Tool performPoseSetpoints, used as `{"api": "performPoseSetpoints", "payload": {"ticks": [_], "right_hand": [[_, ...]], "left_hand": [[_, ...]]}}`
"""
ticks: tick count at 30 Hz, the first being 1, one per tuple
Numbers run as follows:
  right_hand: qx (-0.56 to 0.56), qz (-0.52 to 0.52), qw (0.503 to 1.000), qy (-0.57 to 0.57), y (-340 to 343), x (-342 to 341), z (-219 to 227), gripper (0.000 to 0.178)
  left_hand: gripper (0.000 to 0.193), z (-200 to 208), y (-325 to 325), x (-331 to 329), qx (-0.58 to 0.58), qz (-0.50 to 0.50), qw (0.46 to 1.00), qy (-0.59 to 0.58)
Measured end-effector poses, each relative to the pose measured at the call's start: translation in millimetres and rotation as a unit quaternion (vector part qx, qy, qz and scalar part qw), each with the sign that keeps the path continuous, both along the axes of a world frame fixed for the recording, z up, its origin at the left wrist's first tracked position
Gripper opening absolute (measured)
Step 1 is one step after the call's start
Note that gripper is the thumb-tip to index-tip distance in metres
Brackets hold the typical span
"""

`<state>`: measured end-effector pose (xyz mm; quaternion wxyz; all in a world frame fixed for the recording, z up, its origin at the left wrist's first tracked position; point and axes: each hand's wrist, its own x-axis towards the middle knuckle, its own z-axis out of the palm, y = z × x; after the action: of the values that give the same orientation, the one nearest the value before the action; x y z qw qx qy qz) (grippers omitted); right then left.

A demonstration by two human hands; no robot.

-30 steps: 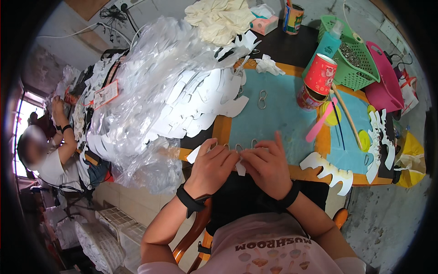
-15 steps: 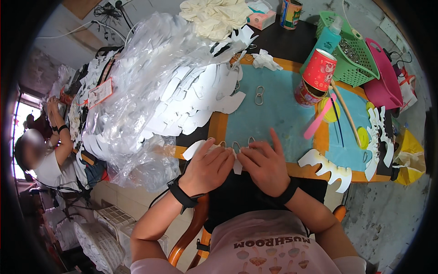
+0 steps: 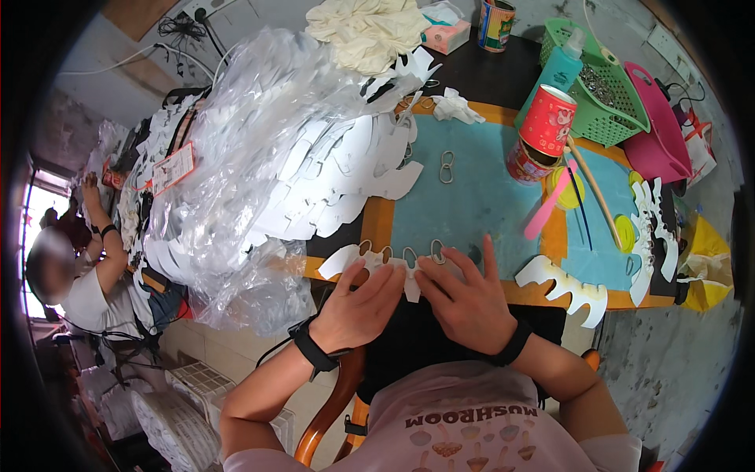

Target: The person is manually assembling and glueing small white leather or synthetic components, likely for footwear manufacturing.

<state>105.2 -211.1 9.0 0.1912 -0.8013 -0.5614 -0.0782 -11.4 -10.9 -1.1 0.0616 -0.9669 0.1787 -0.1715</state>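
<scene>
At the table's front edge, my left hand [image 3: 360, 308] and my right hand [image 3: 472, 308] hold a white scalloped strip [image 3: 338, 262] between them. Several oval metal rings stand up along its far edge, among them one ring [image 3: 410, 256] between my hands and another ring [image 3: 437, 251] by my right fingertips. The left fingers are bent together over the strip. On the right, fingertips press the strip while one finger points away, raised. My fingers cover much of the strip. Beyond them, a pair of linked metal rings [image 3: 447, 167] lies on the blue mat [image 3: 480, 212].
Many white cut pieces [image 3: 330, 173] spill from clear plastic [image 3: 236, 134] at left. Right are a red paper cup [image 3: 554, 118], pink spatula [image 3: 543, 216], scalloped strip with browned edge [image 3: 562, 285] and green basket [image 3: 609, 118] of metal parts. A co-worker [image 3: 90, 291] sits far left.
My fingers have drawn back slightly toward me, so more of the strip's left end and its rings shows. The co-worker's raised arms have shifted.
</scene>
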Motion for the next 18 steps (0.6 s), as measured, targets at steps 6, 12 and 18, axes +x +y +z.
{"api": "performPoseSetpoints", "payload": {"ticks": [6,12,18], "right_hand": [[0.005,0.031,0.998,-0.05,-1,-4,-9,0.027],[-0.014,0.015,0.999,-0.034,0,-9,-4,0.029],[0.018,-0.002,0.999,0.043,8,-5,-5,0.038]], "left_hand": [[0.041,1,-2,4,-0.079,0.0,0.996,0.036],[0.031,-3,-11,6,-0.103,0.003,0.994,0.022],[0.03,-12,-24,5,-0.034,0.04,0.998,-0.037]]}}
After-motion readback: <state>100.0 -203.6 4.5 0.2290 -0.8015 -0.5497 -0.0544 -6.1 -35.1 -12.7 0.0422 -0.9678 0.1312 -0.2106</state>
